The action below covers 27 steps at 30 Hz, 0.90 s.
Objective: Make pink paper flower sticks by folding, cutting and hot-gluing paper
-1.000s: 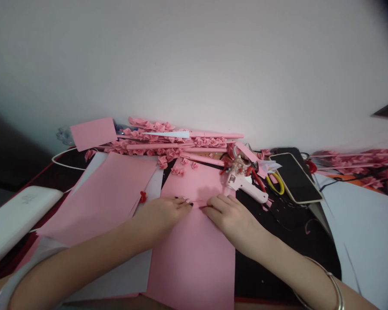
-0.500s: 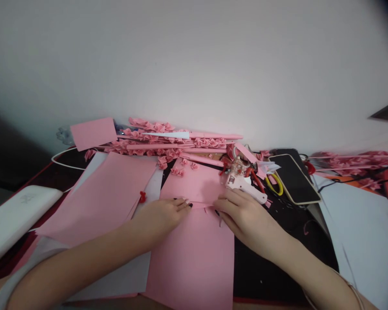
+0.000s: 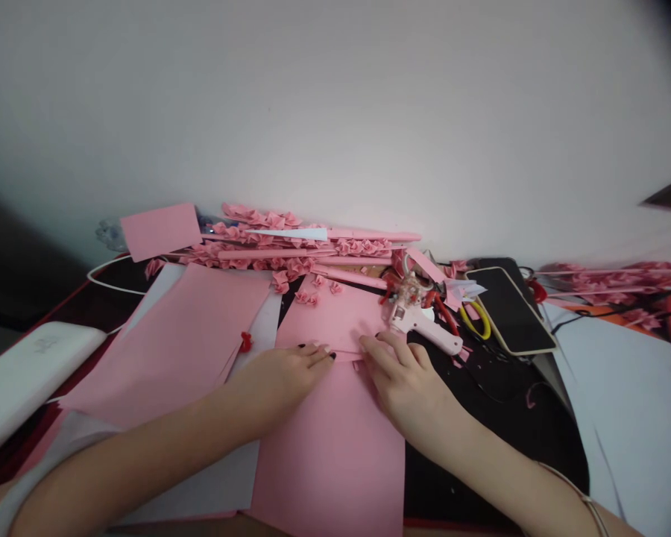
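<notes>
A narrow strip of folded pink paper (image 3: 347, 356) lies crosswise on a large pink sheet (image 3: 329, 455). My left hand (image 3: 288, 378) rests on the strip's left end, fingers stretched out and pressing down. At its right end, my right hand (image 3: 405, 373) has its fingers apart, with fingertips touching the paper; its thumb is partly hidden. Just beyond my right hand lies a pale pink glue gun (image 3: 425, 324). Several small folded pink paper flowers (image 3: 307, 297) sit on the sheet's far end.
Pink flower stems (image 3: 291, 253) are piled along the wall. Pink sheets (image 3: 184, 343) and a white power bank (image 3: 39, 373) lie left. Yellow-handled scissors (image 3: 475, 321), a phone (image 3: 511, 309) and white paper (image 3: 631, 403) lie right.
My right hand has gone from a closed grip at the strip's right end to fingers spread and lying on the paper. The left hand stays nearly in place.
</notes>
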### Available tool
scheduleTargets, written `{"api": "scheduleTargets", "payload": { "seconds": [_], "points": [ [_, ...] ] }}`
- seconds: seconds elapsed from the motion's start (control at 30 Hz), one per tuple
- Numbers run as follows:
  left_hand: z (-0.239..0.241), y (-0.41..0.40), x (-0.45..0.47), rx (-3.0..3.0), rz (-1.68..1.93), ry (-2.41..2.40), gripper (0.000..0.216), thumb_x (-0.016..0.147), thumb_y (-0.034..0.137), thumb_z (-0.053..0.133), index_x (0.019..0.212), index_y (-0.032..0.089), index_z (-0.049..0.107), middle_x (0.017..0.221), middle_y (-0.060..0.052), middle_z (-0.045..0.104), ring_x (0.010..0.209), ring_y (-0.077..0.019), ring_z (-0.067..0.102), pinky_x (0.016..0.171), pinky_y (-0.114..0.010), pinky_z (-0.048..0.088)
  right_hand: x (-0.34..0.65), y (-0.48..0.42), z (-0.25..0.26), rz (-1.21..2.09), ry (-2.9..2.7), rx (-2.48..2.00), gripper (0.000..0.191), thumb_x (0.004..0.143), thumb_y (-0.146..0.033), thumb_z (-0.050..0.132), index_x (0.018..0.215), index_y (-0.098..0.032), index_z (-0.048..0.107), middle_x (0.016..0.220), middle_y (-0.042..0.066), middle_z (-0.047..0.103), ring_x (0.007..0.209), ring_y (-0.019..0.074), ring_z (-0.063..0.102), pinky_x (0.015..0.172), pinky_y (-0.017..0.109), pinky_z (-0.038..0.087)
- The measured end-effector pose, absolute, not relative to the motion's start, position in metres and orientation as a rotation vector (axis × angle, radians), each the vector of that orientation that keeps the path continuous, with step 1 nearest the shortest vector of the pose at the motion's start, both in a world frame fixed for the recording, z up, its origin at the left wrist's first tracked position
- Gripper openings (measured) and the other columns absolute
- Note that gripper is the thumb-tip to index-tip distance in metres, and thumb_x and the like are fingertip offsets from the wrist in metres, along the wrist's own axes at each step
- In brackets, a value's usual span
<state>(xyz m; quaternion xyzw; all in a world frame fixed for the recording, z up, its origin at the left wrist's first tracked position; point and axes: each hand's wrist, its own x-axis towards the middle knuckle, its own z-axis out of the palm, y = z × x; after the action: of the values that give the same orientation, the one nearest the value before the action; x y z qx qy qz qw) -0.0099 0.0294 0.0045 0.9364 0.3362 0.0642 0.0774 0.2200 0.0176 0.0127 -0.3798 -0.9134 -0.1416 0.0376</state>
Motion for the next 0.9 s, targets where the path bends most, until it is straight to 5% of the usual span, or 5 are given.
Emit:
{"api": "scheduleTargets", "payload": {
  "seconds": [0.2, 0.63, 0.9],
  "points": [
    [0.005, 0.029, -0.002, 2.906, 0.160, 1.014, 0.050, 0.077, 0.000, 0.039, 0.125, 0.013, 0.048, 0.127, -0.009, 0.058, 0.108, -0.0246, 0.059, 0.084, -0.035, 0.053, 0.218, 0.017, 0.006, -0.443, -2.805, -1.169, 0.019, 0.086, -0.012, 0.052, 0.095, -0.013, 0.069, 0.132, 0.008, 0.052, 0.115, 0.0279, 0.042, 0.078, 0.039, 0.039],
    [-0.005, 0.018, 0.001, 2.997, 0.181, 1.062, 0.054, 0.074, 0.003, 0.040, 0.127, 0.008, 0.048, 0.128, -0.015, 0.056, 0.112, -0.0298, 0.056, 0.089, -0.043, 0.048, 0.214, 0.018, 0.016, -0.354, -2.824, -1.182, 0.032, 0.091, -0.016, 0.043, 0.119, -0.013, 0.058, 0.137, 0.008, 0.049, 0.121, 0.0282, 0.039, 0.080, 0.042, 0.037],
    [-0.007, 0.017, -0.004, 2.952, 0.145, 1.042, 0.058, 0.073, 0.002, 0.039, 0.129, 0.008, 0.045, 0.134, -0.014, 0.051, 0.121, -0.0255, 0.050, 0.100, -0.038, 0.042, 0.212, 0.016, 0.001, -0.358, -2.779, -1.155, 0.030, 0.091, -0.013, 0.041, 0.110, -0.009, 0.063, 0.127, 0.011, 0.058, 0.124, 0.0275, 0.039, 0.078, 0.041, 0.035]
  ]
}}
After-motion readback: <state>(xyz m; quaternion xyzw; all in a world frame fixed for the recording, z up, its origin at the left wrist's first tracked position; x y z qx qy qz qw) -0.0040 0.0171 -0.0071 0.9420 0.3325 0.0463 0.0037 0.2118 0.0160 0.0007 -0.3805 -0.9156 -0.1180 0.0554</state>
